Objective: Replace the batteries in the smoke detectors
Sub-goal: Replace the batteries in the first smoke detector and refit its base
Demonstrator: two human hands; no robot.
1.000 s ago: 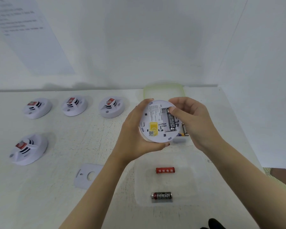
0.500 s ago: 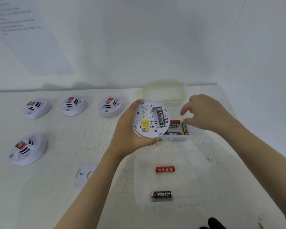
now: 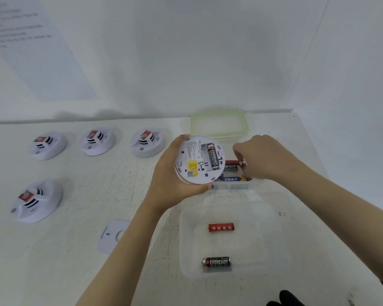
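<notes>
My left hand [image 3: 170,180] grips a white round smoke detector [image 3: 199,160] with its back side up. One black Eveready battery [image 3: 215,157] sits in its open compartment, and the slot beside it is empty. My right hand [image 3: 265,157] reaches down into a small clear box [image 3: 232,187] just right of the detector. Its curled fingertips pinch a battery [image 3: 243,165] lying there, which is mostly hidden. Red [image 3: 231,162], black [image 3: 230,168] and blue [image 3: 230,179] batteries lie in the same box.
A clear shallow tray [image 3: 274,239] in front holds a red battery [image 3: 221,227] and an Eveready battery [image 3: 216,262]. A green-rimmed lid [image 3: 219,123] lies behind. Several other detectors, one of them [image 3: 37,200], sit at left, and a white mounting plate [image 3: 113,236] lies nearby. Walls close the back and right.
My right hand left the detector's battery compartment, moved right and dropped into the battery box. My left hand shifted the detector slightly left and kept its hold.
</notes>
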